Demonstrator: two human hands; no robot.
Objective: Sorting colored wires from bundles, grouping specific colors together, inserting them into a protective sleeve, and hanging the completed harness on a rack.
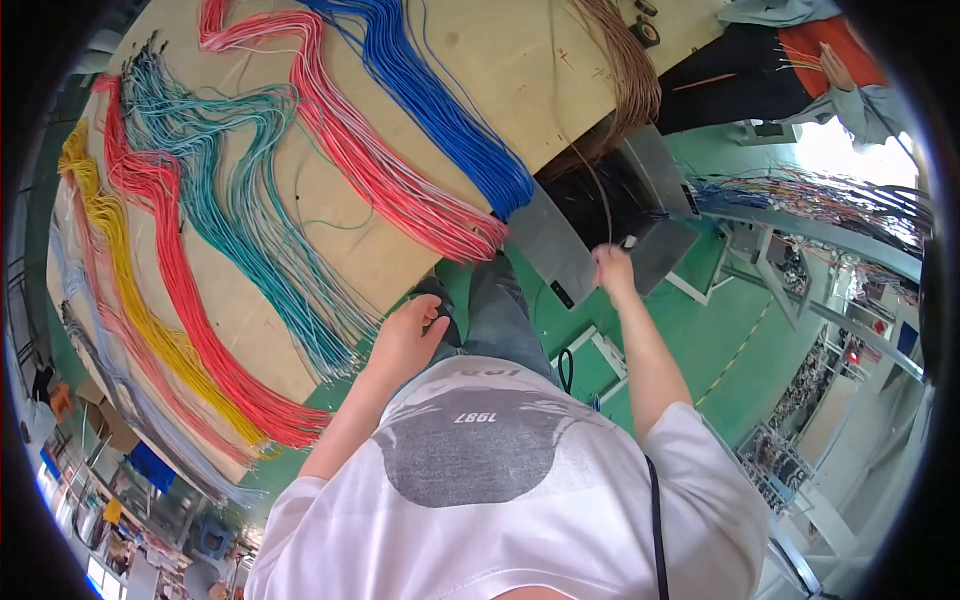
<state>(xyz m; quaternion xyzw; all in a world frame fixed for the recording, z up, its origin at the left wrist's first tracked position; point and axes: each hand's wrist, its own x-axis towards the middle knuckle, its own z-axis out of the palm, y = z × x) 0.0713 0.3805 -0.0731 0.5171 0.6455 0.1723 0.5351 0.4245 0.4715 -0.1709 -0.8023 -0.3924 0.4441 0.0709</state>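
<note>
My right hand (613,270) reaches out over the grey bin below the table's right edge. Its fingers are pinched on a thin brown wire (606,205), which runs up past the table edge toward a hanging bundle of brown wires (632,85). A small pale piece (628,242) shows beside the fingertips. Close to the table's front edge, my left hand (408,332) is loosely curled in front of my legs, with nothing visible in it. The ends of the teal wire bundle (290,290) lie just left of that hand. Above it are the ends of a pink-red bundle (390,190).
On the wooden table (480,60) lie blue (450,120), red (205,310) and yellow (130,290) wire bundles. Black tape rolls (645,33) sit at the far edge. A co-worker's hand (835,68) is at the upper right, near a rack of mixed wires (810,205).
</note>
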